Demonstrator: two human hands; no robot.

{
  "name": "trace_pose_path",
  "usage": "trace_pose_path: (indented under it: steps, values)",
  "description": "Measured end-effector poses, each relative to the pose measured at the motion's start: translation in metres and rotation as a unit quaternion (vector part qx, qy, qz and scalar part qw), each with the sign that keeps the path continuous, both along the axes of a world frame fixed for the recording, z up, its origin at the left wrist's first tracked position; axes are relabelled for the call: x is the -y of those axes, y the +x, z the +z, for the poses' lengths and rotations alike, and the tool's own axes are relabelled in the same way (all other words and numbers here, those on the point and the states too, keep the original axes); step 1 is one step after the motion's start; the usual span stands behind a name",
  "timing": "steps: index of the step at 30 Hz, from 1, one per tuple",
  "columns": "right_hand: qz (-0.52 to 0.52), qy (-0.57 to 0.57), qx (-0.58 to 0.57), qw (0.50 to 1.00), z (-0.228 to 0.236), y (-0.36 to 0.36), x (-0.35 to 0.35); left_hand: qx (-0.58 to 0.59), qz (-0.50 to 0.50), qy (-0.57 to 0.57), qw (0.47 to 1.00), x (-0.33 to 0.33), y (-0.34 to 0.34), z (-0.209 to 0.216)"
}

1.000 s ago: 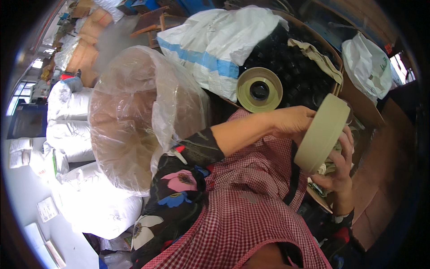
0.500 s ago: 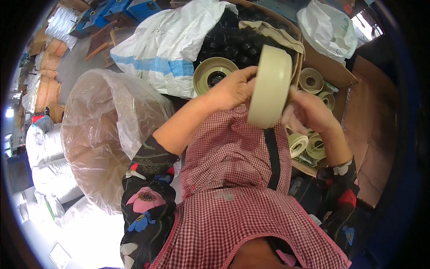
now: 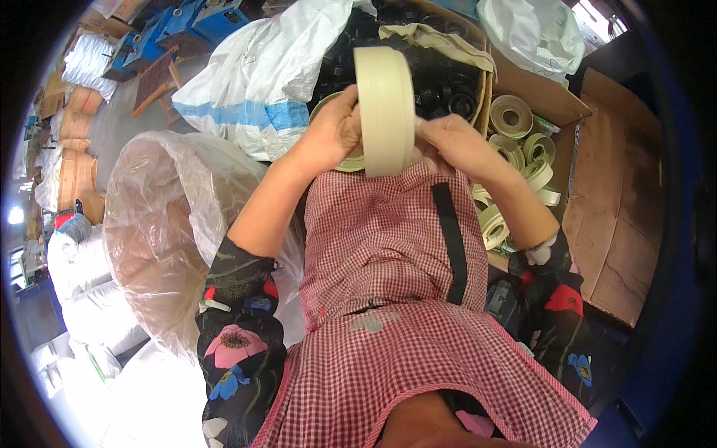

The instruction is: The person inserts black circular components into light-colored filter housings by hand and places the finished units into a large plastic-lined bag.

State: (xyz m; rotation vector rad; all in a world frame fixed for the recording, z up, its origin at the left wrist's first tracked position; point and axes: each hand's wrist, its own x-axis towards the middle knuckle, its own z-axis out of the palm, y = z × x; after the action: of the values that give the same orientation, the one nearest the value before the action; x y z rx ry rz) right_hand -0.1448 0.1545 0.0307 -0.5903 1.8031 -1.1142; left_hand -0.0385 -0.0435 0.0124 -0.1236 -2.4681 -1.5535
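A wide pale yellow-green roll of strip stands on edge between my hands, above my apron. My left hand is closed on its left side, the fingertips hidden behind the roll. At its right side my right hand has bent fingers against the roll, some of them out of sight. Behind my left hand a second pale roll shows only in part.
Black round parts fill a cardboard box at the back. On the right, another carton holds several pale rolls. A white woven sack lies at the back left, beside a large plastic-lined container.
Both hands and the roll have shifted left and slightly up in the picture. My right hand, blurred before, now rests at the roll's right side. The second roll behind is more covered.
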Motion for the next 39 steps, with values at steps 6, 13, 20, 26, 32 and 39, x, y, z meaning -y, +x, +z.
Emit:
trace_pose_path:
  steps: [6, 13, 20, 26, 32, 39]
  values:
    - [-0.086, 0.016, -0.201, 0.976, -0.154, -0.086, 0.051, 0.107, 0.161, -0.162, 0.968, 0.0, -0.022, -0.008]
    - [-0.141, 0.004, 0.174, 0.975, -0.181, -0.039, 0.091, 0.219, 0.22, -0.279, 0.909, 0.005, 0.008, -0.077]
    - [-0.103, -0.035, 0.223, 0.969, -0.168, -0.051, 0.082, 0.223, 0.306, 0.189, 0.906, 0.003, 0.029, -0.049]
    - [-0.084, -0.193, 0.094, 0.973, -0.117, -0.004, 0.083, 0.142, 0.317, 0.16, 0.924, 0.012, 0.066, -0.025]
    - [-0.139, -0.31, -0.258, 0.904, -0.026, 0.027, 0.102, 0.024, 0.386, 0.132, 0.913, 0.031, 0.091, 0.06]
    - [0.109, -0.495, -0.427, 0.749, 0.142, 0.17, 0.185, -0.23, 0.332, 0.368, 0.837, 0.131, 0.235, 0.111]
